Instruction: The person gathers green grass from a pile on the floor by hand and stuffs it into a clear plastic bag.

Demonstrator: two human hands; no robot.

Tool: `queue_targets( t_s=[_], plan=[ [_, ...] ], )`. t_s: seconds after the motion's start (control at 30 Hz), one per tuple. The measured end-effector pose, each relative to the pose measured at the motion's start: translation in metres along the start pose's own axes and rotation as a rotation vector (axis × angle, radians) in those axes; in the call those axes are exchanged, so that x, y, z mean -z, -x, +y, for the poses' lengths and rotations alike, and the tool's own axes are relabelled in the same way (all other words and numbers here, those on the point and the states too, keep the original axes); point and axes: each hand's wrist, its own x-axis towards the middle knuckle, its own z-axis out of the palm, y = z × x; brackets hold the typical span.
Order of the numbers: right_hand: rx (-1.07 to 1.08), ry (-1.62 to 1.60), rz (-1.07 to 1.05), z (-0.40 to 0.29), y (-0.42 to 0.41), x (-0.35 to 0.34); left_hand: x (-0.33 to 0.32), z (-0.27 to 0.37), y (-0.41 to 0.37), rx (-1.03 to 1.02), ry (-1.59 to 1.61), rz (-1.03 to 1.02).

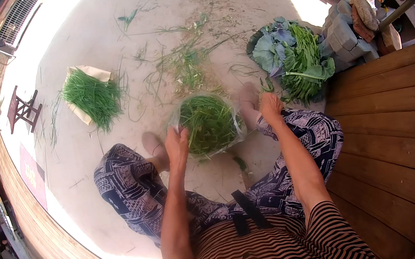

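Between my feet stands a clear plastic bag [242, 134], open at the top and filled with cut green stems and leaves [208, 123]. My left hand [177, 140] grips the bag's left rim. My right hand [270, 106] is at the right, near my right knee and apart from the bag, with its fingers curled; a small green leaf [266, 85] shows just above it, and whether the hand holds it is unclear. Thin green stalks [92, 96] lie bundled on a tan sheet [96, 73] at the left. Cabbage leaves [270, 49] and leafy greens [302, 63] are heaped at the right.
Loose stalks and trimmings [189, 62] litter the concrete floor ahead. A folding stool [23, 108] stands at the far left. Grey blocks [342, 33] with stones on top are beside the leafy heap. Wooden boards [388, 102] border my right side.
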Motion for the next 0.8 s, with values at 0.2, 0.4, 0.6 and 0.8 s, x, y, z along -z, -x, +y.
queue_targets(
  t_s=[0.2, 0.4, 0.6, 0.8],
  plan=[
    [0.48, -0.098, 0.168, -0.088, 0.029, 0.17, 0.048, 0.099, 0.042, -0.384, -0.394, 0.153],
    [0.875, -0.4, 0.096, -0.124, 0.1, 0.245, 0.059, 0.164, 0.052, -0.913, -0.542, 0.264],
    [0.394, -0.708, -0.064, -0.077, 0.081, 0.249, 0.111, 0.146, 0.063, -0.704, -0.204, -0.022],
    [0.5, -0.544, -0.231, -0.076, 0.081, 0.219, 0.143, 0.126, 0.091, -0.482, 0.029, 0.032]
  ],
)
